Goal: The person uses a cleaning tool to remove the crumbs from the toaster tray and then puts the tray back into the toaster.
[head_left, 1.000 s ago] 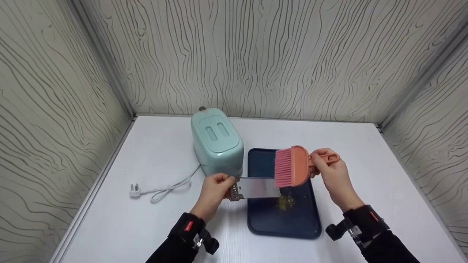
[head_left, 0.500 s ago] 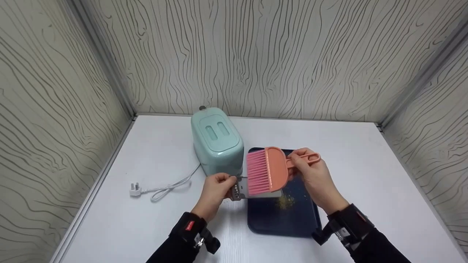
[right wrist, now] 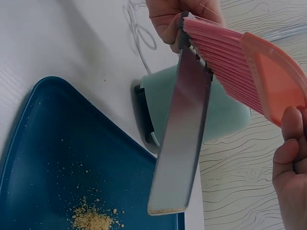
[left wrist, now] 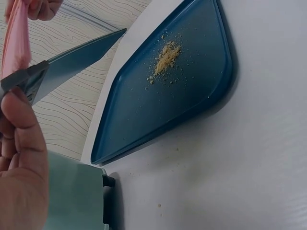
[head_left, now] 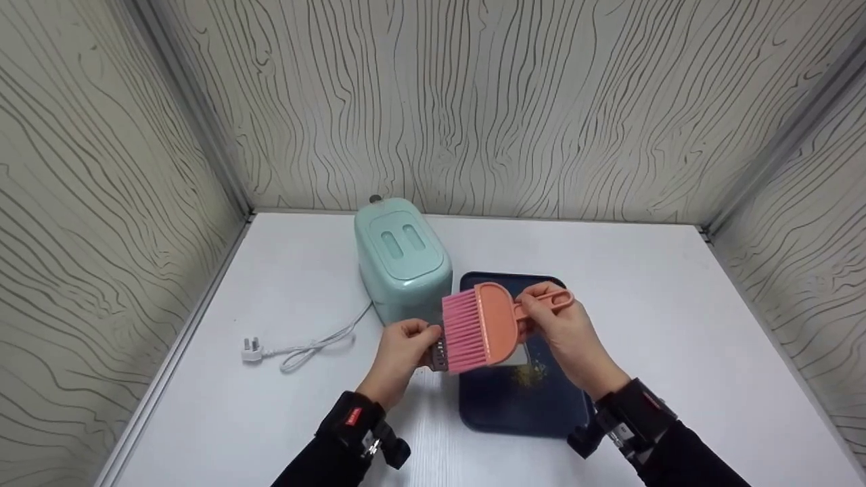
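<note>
My left hand (head_left: 400, 355) pinches the dark slotted end of a metal crumb tray (right wrist: 178, 148), held tilted over the dark blue tray (head_left: 504, 412). My right hand (head_left: 567, 338) grips the handle of an orange brush (head_left: 499, 323) with pink bristles. In the right wrist view the bristles meet the crumb tray at its slotted end, by my left fingers. A thin line of crumbs lies along the crumb tray's lower edge. Below, a small heap of yellowish crumbs (left wrist: 167, 58) sits on the blue tray. The brush hides most of the crumb tray in the head view.
A mint-green toaster (head_left: 406, 264) stands just behind and left of the blue tray. Its white cord ends in a plug (head_left: 252, 350) on the left of the white table (head_left: 649, 284). A few specks lie on the table beside the tray. Patterned walls enclose the back and sides.
My right hand has carried the brush leftward across the crumb tray, from its free end to the slotted end. My left hand and the crumb tray have stayed nearly still.
</note>
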### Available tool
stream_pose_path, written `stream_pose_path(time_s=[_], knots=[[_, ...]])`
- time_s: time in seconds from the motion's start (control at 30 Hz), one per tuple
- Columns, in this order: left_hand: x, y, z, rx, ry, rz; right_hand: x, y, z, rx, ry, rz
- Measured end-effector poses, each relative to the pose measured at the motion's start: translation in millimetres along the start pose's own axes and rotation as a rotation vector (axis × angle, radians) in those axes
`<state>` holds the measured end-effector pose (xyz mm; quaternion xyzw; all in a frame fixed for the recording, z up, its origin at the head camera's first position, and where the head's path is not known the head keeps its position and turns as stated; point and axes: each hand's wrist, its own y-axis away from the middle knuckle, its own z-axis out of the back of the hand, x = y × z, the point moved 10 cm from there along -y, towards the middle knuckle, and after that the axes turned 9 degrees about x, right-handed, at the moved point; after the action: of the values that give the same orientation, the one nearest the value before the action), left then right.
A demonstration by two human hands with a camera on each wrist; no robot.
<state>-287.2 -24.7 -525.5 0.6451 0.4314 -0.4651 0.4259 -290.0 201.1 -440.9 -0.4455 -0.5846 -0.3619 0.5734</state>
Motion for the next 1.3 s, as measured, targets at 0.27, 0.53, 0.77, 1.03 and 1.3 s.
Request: stream_pose_path(time_s=[0.27, 0.53, 0.77, 1.03, 1.3], knots=[[-0.5, 0.8, 1.3, -0.005, -0.016, 0.005, 1.6, -0.1, -1.9, 0.018, 0.144, -0.024], [1.7, -0.9, 2.0, -0.007, -0.008, 0.012, 9.3, -1.5, -9.0, 0.059, 0.273, -0.011], [2.1, -1.3, 2.3, -0.011, -0.025, 0.018, 15.6, -0.8, -8.6, 0.049, 0.349, -0.024], [1.7, -1.1, 2.5, -0.002, -0.030, 0.003, 18.0, 2.8, 3.9, 0.002, 0.413, -0.057], [1.1, -1.4, 2.9, 0.002, -0.004, 0.003, 12.1, 6.4, 23.3, -0.026, 0.438, -0.102]])
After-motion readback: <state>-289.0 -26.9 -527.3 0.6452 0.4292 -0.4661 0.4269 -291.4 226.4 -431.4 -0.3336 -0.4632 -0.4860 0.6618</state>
